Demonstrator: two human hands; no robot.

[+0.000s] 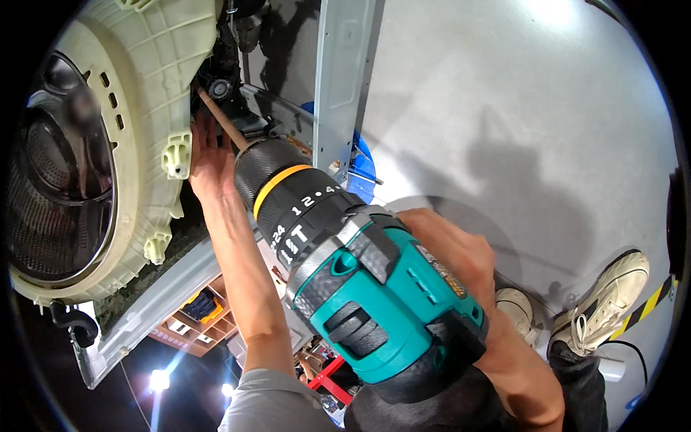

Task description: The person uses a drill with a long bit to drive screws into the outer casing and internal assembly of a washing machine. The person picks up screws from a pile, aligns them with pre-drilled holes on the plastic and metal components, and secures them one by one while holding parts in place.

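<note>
My right hand [457,255] is wrapped round a teal and black cordless drill [385,306], its handle hidden beneath the body. A long brownish bit [223,119] runs from the black chuck [268,164] up into the dark gap beside a washing machine's cream plastic tub [162,79]. Where the bit's tip meets the machine, it is too dark to make out. My left hand [212,162] reaches up between the tub and the bit, palm showing, fingers stretched and partly in shadow. I see nothing held in it. A round dark part [219,88] sits just right of the bit's far end.
A grey metal panel [344,79] stands right of the gap, with a blue object [365,169] behind it. The metal drum [61,180] shows inside the tub. Lower left lies a metal frame edge [155,306]. My shoe [612,299] rests near yellow-black floor tape [648,309].
</note>
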